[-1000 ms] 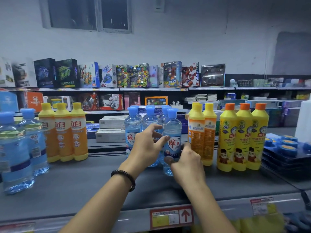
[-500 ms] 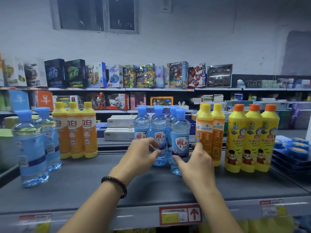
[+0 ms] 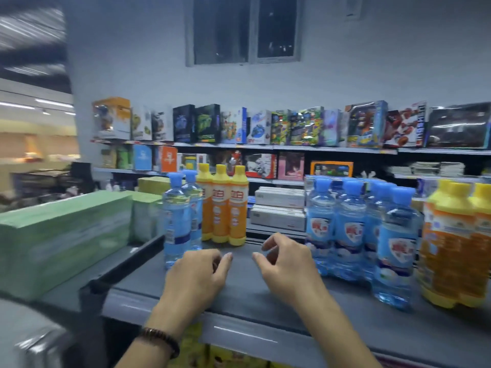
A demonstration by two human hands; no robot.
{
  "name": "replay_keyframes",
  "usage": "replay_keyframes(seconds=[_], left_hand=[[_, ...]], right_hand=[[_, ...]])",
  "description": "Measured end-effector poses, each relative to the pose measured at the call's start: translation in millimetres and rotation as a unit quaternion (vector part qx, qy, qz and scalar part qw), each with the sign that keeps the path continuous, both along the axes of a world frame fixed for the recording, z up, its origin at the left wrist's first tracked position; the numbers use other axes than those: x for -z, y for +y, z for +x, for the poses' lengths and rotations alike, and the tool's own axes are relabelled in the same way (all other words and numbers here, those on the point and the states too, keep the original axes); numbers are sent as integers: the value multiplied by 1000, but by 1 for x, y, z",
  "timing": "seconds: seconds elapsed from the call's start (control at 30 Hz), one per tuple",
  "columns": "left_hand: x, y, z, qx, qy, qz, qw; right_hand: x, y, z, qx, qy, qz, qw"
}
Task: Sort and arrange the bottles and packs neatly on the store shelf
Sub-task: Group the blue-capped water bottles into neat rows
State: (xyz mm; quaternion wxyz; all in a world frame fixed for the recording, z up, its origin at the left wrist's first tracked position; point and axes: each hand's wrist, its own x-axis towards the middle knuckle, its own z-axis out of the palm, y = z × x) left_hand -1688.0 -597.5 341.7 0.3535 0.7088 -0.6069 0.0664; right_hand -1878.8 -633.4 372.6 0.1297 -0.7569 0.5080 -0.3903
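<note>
— On the grey shelf (image 3: 239,296), between the two bottle groups, how much room is free?

— A bare strip runs from the front lip to the rear edge. Left of it stand two clear blue-capped bottles (image 3: 176,224). Three orange yellow-capped bottles (image 3: 221,205) stand just behind them in a tight row. Right of the strip is the cluster of blue-capped bottles (image 3: 345,229), then more orange bottles (image 3: 457,248) at the frame's right edge.

— How does the cluster look?

— Upright and packed close, with blue labels carrying a red-and-white shield facing forward. One front bottle (image 3: 396,251) stands ahead of the rest, nearest the lip. Blur softens the print.

— And the hands?

— Both are over the bare strip, apart from each other. The left hand (image 3: 196,280), with a dark bead bracelet (image 3: 159,338) on its wrist, has loosely curled fingers and holds nothing. It is just beside the nearer left bottle, but I cannot tell whether it touches it. The right hand (image 3: 287,266) is loosely bent too, and empty. It is close beside the cluster, and again I cannot tell whether they touch.

— What borders the shelf?

— A dark divider rail (image 3: 127,264) at the left end, with green packs (image 3: 61,235) beyond it. Behind are stacked white boxes (image 3: 279,208) and farther shelves of toy boxes (image 3: 292,126) under a window (image 3: 244,30).
</note>
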Motion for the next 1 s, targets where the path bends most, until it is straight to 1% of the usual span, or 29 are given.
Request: replay_keyframes(seconds=[0.13,0.2,0.27,0.4,0.5,0.6,0.73,0.87,1.0], left_hand=[[16,13,53,-58,84,-47,994],[23,15,73,-65,91,-86,990],[26,13,85,-64,80,-126,987],[29,8,91,-43,133,-169,976],[35,7,93,-26,154,-202,967],[37,6,95,-30,143,-209,967],[35,7,95,-43,123,-187,974],[35,7,97,-39,128,-170,976],[36,7,98,-34,124,-153,980]], right_hand=[[-3,-5,64,-66,12,24,997],[-4,-10,94,-84,18,24,996],[-6,-16,120,-92,12,20,995],[-6,-29,164,-92,-24,33,995],[-5,-33,182,-89,-52,33,994],[-3,-35,193,-90,-66,40,993],[-4,-38,192,-109,-90,59,988],[-4,-37,180,-128,-105,72,984],[-1,-30,157,-124,-112,71,983]])
